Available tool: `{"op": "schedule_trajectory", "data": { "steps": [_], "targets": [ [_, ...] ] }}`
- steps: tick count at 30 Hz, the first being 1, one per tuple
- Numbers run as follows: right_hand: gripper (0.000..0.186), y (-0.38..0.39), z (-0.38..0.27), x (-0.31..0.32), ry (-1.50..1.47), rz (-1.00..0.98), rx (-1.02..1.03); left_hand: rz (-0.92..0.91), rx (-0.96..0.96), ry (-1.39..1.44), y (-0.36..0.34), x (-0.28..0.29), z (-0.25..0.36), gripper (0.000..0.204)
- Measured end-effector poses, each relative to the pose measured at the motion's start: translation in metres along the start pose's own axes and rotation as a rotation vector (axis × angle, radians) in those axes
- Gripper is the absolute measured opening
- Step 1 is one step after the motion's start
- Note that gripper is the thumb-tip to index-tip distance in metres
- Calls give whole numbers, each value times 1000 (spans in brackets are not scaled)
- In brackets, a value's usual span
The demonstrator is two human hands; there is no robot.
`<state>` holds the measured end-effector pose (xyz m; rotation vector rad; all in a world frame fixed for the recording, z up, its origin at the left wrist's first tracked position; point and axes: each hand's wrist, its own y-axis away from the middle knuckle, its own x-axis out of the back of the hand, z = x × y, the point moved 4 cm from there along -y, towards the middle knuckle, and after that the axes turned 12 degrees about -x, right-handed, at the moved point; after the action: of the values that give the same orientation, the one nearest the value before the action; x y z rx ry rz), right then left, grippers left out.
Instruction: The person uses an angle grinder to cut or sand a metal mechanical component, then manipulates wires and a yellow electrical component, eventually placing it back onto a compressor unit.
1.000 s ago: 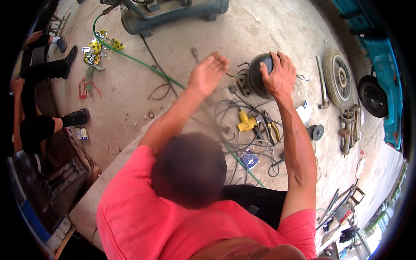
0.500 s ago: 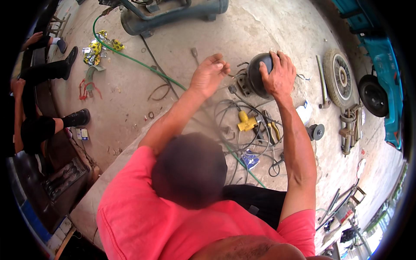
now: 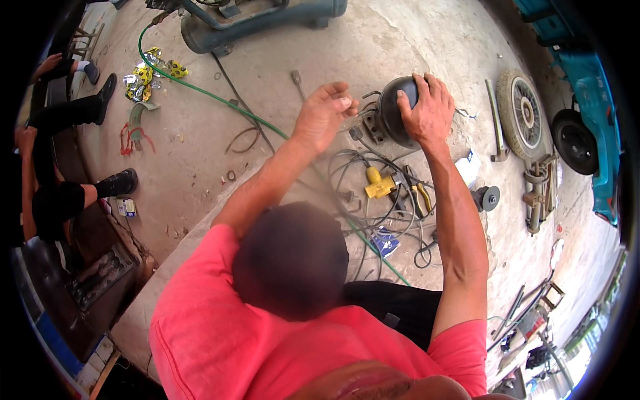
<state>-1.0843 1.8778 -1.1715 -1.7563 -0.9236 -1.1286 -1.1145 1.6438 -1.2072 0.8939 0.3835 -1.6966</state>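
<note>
A black domed motor housing [image 3: 393, 110] stands on the concrete floor with a metal bracket [image 3: 371, 125] on its left side. My right hand [image 3: 427, 110] lies over the top right of the dome and grips it. My left hand [image 3: 323, 117] hovers just left of the housing, above the bracket. Its fingertips are pinched together, and I cannot make out anything between them. A tangle of thin black cables [image 3: 360, 173] spreads over the floor below both hands. My own head and red shirt hide the ground nearer to me.
A yellow plug [image 3: 377, 184], yellow-handled pliers [image 3: 420, 197] and a black pulley [image 3: 488, 198] lie among the cables. A green hose [image 3: 200, 93] runs to a grey air tank [image 3: 267, 20]. A spoked wheel [image 3: 523, 113] and a black tyre [image 3: 573, 140] are at the right. Another person's shoe [image 3: 120, 183] is at the left.
My left hand went from spread fingers to a pinch and shifted slightly right toward the housing. My right hand stayed on the dome.
</note>
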Motion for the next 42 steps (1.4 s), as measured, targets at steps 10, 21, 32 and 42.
{"op": "schedule_trajectory", "data": {
  "steps": [10, 21, 32, 42],
  "targets": [
    [56, 1, 1, 0, -5, 6, 12, 49, 97, 25, 3, 21, -12, 24],
    [56, 0, 3, -3, -7, 3, 7, 131, 115, -585, -9, 64, -43, 33],
    [57, 0, 3, -3, -3, -21, 1, -59, 284, -882, -64, 36, -72, 46],
    [57, 0, 4, -5, -11, -8, 1, -55, 334, -809, -71, 51, -87, 36]
  ]
}}
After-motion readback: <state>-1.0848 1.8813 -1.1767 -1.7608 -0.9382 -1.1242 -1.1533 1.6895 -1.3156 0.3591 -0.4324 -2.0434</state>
